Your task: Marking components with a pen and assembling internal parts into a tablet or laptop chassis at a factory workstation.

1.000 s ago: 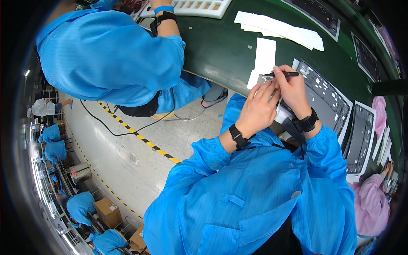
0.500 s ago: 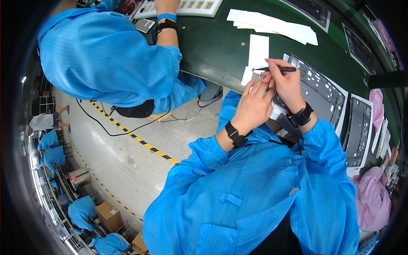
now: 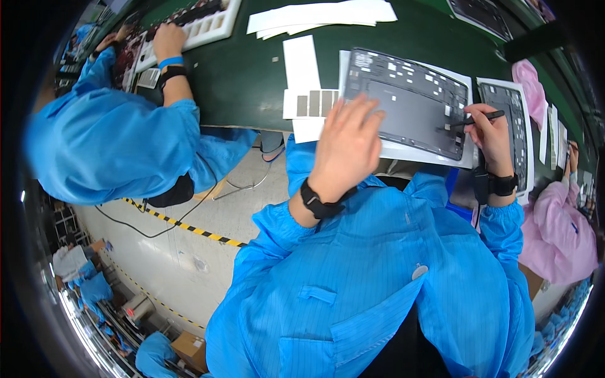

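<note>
My right hand [image 3: 493,142] pinches black tweezers [image 3: 484,118], their tips over the right part of a dark grey tablet housing [image 3: 409,116]. A small pale piece shows by the tips; I cannot tell if it is gripped. The housing, dotted with small white patches, lies on a white sheet [image 3: 394,151]. My left hand [image 3: 348,146], slightly blurred and fingers apart, hovers at the housing's left edge, holding nothing visible. Beside its fingertips lies a white card with several grey rectangular stickers [image 3: 302,105], partly hidden by the hand. A blank white strip [image 3: 302,62] reaches beyond it.
Long white paper strips [image 3: 321,17] lie at the back of the green table [image 3: 239,82]. Another dark housing [image 3: 509,101] rests to the right, near a pink cloth [image 3: 529,91]. A co-worker in a blue smock [image 3: 120,126] sits close on the left.
My right hand has carried the tweezers from the sticker card rightward over the housing. My left hand has come off the card, its fingers spreading. The view has shifted, baring the grey stickers.
</note>
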Action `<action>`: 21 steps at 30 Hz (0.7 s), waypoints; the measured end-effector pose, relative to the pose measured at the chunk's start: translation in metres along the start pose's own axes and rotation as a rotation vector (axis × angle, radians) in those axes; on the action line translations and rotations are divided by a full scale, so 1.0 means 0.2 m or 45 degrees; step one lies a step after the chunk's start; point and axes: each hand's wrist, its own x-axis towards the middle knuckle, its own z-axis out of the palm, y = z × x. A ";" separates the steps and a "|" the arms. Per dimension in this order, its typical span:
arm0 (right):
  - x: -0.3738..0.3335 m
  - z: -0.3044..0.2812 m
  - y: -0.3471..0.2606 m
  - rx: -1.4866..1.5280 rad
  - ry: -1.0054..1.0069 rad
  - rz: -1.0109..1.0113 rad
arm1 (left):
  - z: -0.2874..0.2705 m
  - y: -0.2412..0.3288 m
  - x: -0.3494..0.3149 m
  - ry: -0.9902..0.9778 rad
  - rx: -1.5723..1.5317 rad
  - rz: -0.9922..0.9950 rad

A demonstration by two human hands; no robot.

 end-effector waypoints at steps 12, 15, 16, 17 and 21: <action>-0.07 -0.16 0.05 -0.189 -0.072 0.000 | 0.53 0.35 0.14 -0.319 -0.241 0.290; -0.06 -0.16 0.07 -0.226 -0.111 -0.054 | 0.56 0.37 0.14 -0.350 -0.199 0.330; -0.06 -0.16 0.07 -0.257 -0.126 -0.085 | 0.56 0.37 0.14 -0.342 -0.212 0.315; -0.05 -0.16 0.08 -0.265 -0.104 -0.096 | 0.57 0.36 0.14 -0.353 -0.212 0.321; -0.06 -0.14 0.06 -0.355 -0.127 -0.066 | 0.58 0.36 0.15 -0.358 -0.195 0.314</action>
